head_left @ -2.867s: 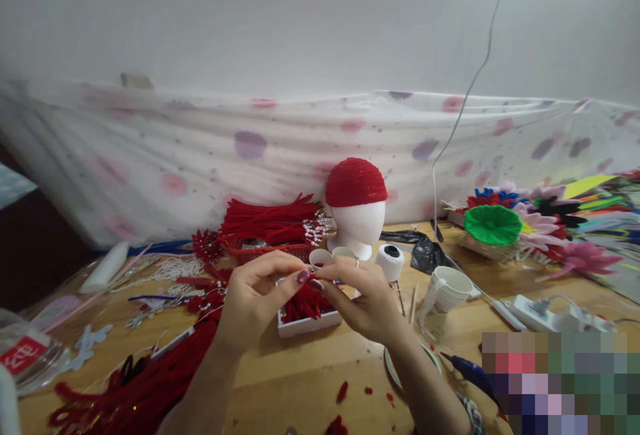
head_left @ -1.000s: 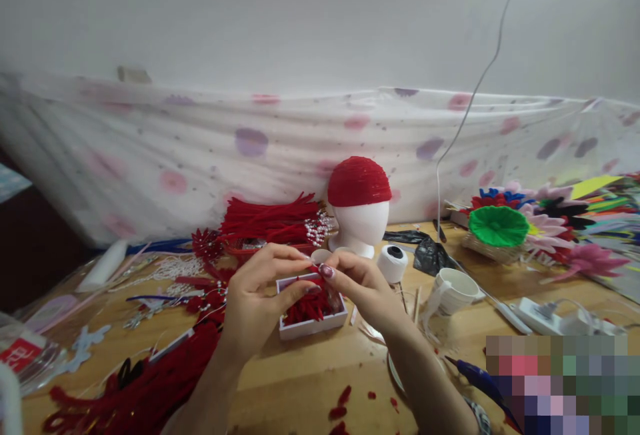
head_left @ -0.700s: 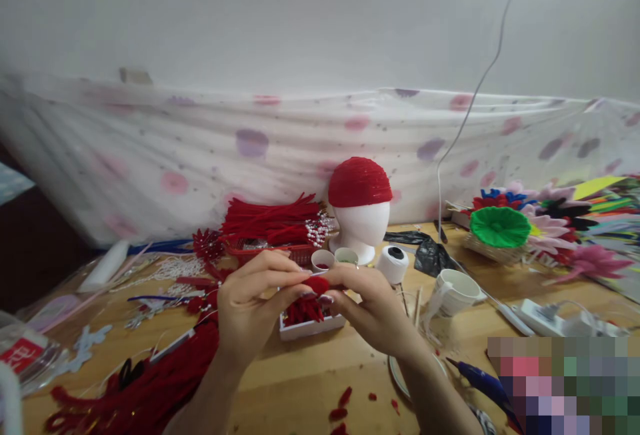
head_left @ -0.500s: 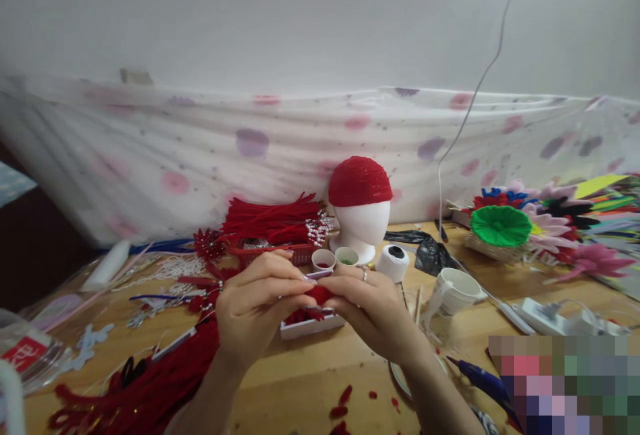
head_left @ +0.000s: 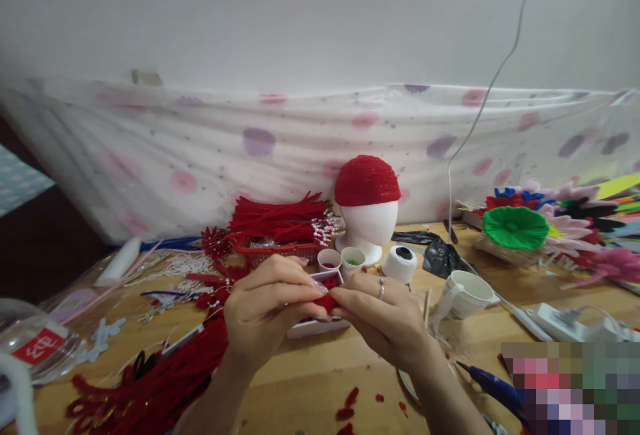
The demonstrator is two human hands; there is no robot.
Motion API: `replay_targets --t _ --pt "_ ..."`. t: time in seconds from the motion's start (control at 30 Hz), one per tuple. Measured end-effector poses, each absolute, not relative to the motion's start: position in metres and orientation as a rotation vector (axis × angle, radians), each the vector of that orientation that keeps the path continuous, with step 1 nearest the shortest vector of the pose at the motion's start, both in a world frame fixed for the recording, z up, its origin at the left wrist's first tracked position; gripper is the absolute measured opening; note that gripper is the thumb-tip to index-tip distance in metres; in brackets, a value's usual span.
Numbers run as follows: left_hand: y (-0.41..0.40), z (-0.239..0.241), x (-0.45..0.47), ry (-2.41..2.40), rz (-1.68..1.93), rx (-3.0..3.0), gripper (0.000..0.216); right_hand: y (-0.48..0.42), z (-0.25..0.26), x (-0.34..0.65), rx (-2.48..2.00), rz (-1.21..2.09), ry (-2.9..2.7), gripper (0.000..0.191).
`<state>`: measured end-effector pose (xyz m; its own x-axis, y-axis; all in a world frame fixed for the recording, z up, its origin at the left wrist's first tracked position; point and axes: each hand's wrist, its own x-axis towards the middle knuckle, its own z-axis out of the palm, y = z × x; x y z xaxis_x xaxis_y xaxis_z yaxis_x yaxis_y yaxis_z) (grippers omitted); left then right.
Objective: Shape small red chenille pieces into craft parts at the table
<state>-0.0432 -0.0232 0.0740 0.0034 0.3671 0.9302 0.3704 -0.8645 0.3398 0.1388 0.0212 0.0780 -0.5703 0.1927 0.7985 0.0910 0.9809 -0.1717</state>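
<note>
Left hand [head_left: 273, 303] and right hand [head_left: 387, 315] pinch a fuzzy red piece [head_left: 327, 303]
Fingers [head_left: 299, 293] mask its outline; they also hide much of the white box [head_left: 316, 331] behind

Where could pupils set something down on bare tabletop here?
The table shows bare wood in front of the white box, left of the red scraps, and between the flower basket and power strip. Crowded: around the red bundle and bottle at left, and behind the box around the cups and spool.
</note>
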Motion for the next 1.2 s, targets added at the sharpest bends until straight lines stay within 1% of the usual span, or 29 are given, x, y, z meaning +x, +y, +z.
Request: replay_targets --t 0.17,0.3,0.53,0.6,0.67,0.73,0.77,0.83,0.9,0.97,1.1,1.2 --pt "-0.024 0.074 -0.043 -0.825 -2.041 -2.272 0.008 0.018 0.079 0.139 -0.176 0.062 -2.161 0.014" --pt "-0.021 0.073 -0.041 -0.876 -2.124 -2.367 0.007 0.013 0.078 0.139 -0.179 0.06 -2.151 0.011" --pt "-0.017 0.069 -0.034 -1.067 -2.336 -2.494 0.018 0.011 0.08 0.137 -0.253 0.064 -2.168 0.023" --pt "-0.012 0.068 -0.037 -1.185 -2.338 -2.478 0.023 0.015 0.082 0.139 -0.29 0.069 -2.178 0.025" --pt "-0.002 0.063 -0.042 -1.405 -2.303 -2.405 0.025 0.02 0.084 0.143 -0.346 0.101 -2.251 0.029" --pt "0.011 0.053 -0.05 -1.724 -2.159 -2.314 0.018 0.025 0.086 0.146 -0.431 0.21 -2.433 0.032" --pt "0.019 0.046 -0.054 -1.874 -2.001 -2.306 0.014 0.028 0.086 0.148 -0.489 0.264 -2.524 0.032" --pt "0.032 0.03 -0.06 -2.081 -1.528 -2.377 0.016 0.031 0.084 0.149 -0.638 0.354 -2.663 0.029" --pt "0.043 0.015 -0.06 -2.136 -1.113 -2.46 0.021 0.034 0.08 0.149 -0.804 0.451 -2.768 0.021" --pt "0.05 0.002 -0.054 -2.119 -0.872 -2.507 0.022 0.037 0.075 0.15 -0.95 0.507 -2.85 0.014" --pt "0.057 -0.017 -0.037 -2.034 -0.71 -2.517 0.024 0.045 0.065 0.154 -1.155 0.36 -2.781 0.013" --pt "0.06 -0.026 -0.03 -2.032 -0.759 -2.478 0.024 0.052 0.06 0.157 -1.204 0.32 -2.634 0.008"
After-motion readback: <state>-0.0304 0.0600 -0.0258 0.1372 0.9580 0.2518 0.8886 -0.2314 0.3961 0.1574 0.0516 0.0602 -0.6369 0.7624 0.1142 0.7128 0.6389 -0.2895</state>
